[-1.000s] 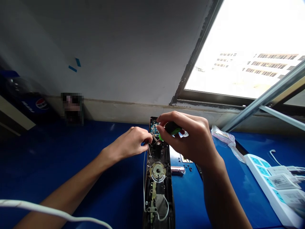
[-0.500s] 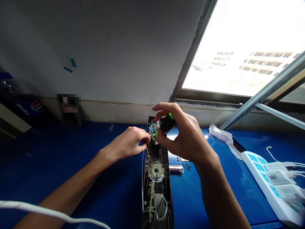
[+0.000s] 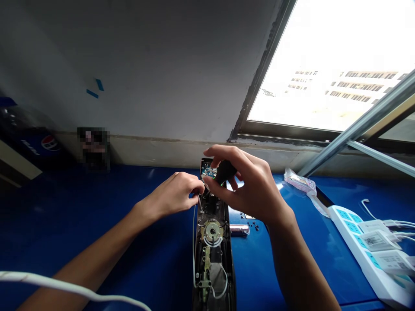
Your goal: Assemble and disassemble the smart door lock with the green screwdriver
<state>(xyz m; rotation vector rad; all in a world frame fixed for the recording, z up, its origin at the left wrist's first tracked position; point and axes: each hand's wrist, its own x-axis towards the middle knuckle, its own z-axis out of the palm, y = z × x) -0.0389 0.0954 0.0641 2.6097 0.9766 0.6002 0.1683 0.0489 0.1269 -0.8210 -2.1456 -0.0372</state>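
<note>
A long black device housing (image 3: 212,216) lies open on the blue table, with a round metal part (image 3: 212,232) in its middle and a blue circuit board (image 3: 208,171) at its far end. My left hand (image 3: 180,194) pinches a thin wire at the housing's left edge, near the board. Over the far end, my right hand (image 3: 249,179) is closed around the dark handle of a screwdriver (image 3: 226,171). Its tip points down-left toward the wires by the board; the exact contact point is hidden.
Small black screws (image 3: 253,226) and a shiny cylinder (image 3: 239,230) lie right of the housing. A white power strip (image 3: 366,255) with plugged-in adapters is at the right, near a plastic packet (image 3: 300,181). A white cable (image 3: 74,290) crosses the lower left.
My right hand has shifted slightly left and its fingers have turned the screwdriver handle, hiding most of its green parts. My left hand has stayed in place.
</note>
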